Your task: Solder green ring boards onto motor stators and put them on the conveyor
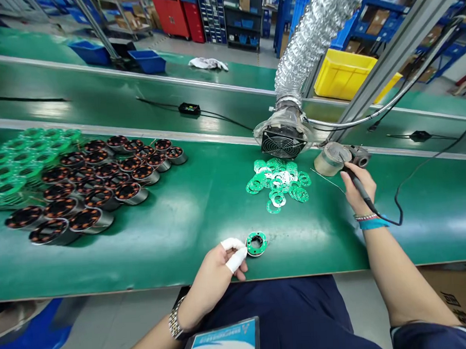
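My left hand (pixel 225 265), with white covers on its thumb and forefinger, pinches the edge of a round motor part (pixel 257 251) near the bench's front edge. A green ring-shaped circuit board (pixel 260 236) sits on top of that part. On the right, my right hand (pixel 360 187) grips a soldering iron (pixel 359 185) by its handle. The iron's tip end is at a round tan container (pixel 330 160); the tip itself is hard to make out. Between the hands and farther back lies a loose heap of green ring boards (pixel 277 180).
A fan (pixel 281 143) on a silver duct (pixel 304 43) stands behind the heap. Several motor parts with copper windings (pixel 92 219) and stacked green board panels (pixel 9 174) fill the left. The iron's black cord (pixel 399 203) loops right. A thin wire (pixel 328 180) lies by the container.
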`<state>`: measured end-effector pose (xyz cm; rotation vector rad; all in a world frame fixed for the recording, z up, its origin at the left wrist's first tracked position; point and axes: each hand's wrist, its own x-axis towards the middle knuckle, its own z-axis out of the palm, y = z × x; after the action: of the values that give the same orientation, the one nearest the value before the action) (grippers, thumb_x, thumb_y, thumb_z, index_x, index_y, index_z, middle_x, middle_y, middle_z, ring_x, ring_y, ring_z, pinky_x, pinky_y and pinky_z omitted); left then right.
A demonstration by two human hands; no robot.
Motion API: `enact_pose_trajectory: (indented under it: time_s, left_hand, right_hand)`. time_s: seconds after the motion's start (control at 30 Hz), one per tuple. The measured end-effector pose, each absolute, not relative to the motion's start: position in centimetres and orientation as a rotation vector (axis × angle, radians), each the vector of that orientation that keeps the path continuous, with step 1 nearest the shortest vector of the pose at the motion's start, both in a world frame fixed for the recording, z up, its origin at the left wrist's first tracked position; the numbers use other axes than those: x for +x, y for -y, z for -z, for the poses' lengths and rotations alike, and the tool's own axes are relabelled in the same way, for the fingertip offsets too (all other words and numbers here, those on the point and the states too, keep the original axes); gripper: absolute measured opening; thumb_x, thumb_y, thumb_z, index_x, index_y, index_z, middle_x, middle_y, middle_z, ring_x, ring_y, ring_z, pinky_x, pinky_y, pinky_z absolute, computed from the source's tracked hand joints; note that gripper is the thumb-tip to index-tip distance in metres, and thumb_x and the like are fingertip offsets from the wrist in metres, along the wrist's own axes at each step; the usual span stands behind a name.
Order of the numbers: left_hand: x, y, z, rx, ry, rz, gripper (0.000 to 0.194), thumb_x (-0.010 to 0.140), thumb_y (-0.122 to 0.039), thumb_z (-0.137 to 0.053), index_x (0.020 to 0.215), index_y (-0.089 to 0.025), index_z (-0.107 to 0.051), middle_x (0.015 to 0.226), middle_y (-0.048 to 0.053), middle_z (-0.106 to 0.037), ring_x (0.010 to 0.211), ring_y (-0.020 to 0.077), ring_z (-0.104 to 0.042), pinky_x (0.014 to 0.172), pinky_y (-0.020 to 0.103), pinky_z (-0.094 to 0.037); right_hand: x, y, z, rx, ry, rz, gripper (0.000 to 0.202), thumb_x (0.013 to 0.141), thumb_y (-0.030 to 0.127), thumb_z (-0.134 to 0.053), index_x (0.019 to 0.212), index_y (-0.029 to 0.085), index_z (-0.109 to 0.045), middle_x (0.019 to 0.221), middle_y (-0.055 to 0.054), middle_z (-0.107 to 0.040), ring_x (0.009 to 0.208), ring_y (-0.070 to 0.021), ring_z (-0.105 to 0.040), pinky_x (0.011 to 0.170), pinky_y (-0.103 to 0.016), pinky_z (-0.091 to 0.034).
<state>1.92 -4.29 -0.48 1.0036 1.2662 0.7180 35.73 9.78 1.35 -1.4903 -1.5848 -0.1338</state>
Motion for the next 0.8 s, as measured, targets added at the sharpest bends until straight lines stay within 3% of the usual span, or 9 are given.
enact_pose_trajectory:
  time_s: [0.1, 0.23, 0.4, 0.8]
  left_hand:
    - [1.9, 4.4, 0.4, 0.984, -1.264, -0.727, 0.021, 0.082, -0.035, -0.052, 0.073, -0.016, -0.050, 0.061, -0.002, -0.057, 0.050, 0.0101, -0.055, 0.053, 0.023, -0.044]
    - [1.9, 4.6, 0.3, 0.949, -1.238, -0.741, 0.021, 0.076, -0.033, -0.061, 0.079, -0.015, -0.050, 0.065, -0.001, -0.059, 0.057, 0.0115, -0.058, 0.059, 0.025, -0.047]
    - [1.9, 4.8, 0.7, 0.987, -1.214, -0.769, 0.024, 0.069, -0.028, -0.069, 0.078, -0.016, -0.051, 0.069, 0.000, -0.059, 0.065, 0.0125, -0.060, 0.066, 0.026, -0.048]
    - [1.6, 3.7, 1.5, 0.970, -1.176, -0.821, 0.021, 0.071, -0.028, -0.066, 0.080, -0.016, -0.051, 0.070, 0.000, -0.060, 0.068, 0.0133, -0.062, 0.070, 0.027, -0.048]
  right_hand:
    - [33.9, -8.8, -1.3, -1.461, 1.531, -0.220, 0.025, 0.084, 0.033, -0.052, 0.102, 0.016, -0.059, 0.066, -0.002, -0.062, 0.052, -0.0148, -0.060, 0.054, -0.030, -0.053]
    - [27.7, -3.6, -1.7, -1.278, 1.816, -0.394, 0.019, 0.080, 0.026, -0.061, 0.097, 0.021, -0.058, 0.084, -0.003, -0.066, 0.075, -0.0156, -0.065, 0.073, -0.031, -0.054]
    - [21.9, 0.8, -0.5, -0.936, 2.125, -0.700, 0.041, 0.076, 0.025, -0.067, 0.113, 0.021, -0.051, 0.107, -0.008, -0.066, 0.087, -0.0165, -0.066, 0.076, -0.029, -0.055]
    - [20.2, 0.5, 1.0, -0.944, 2.103, -0.732, 0.034, 0.077, 0.023, -0.065, 0.109, 0.019, -0.052, 0.102, -0.009, -0.066, 0.093, -0.0183, -0.064, 0.081, -0.032, -0.053]
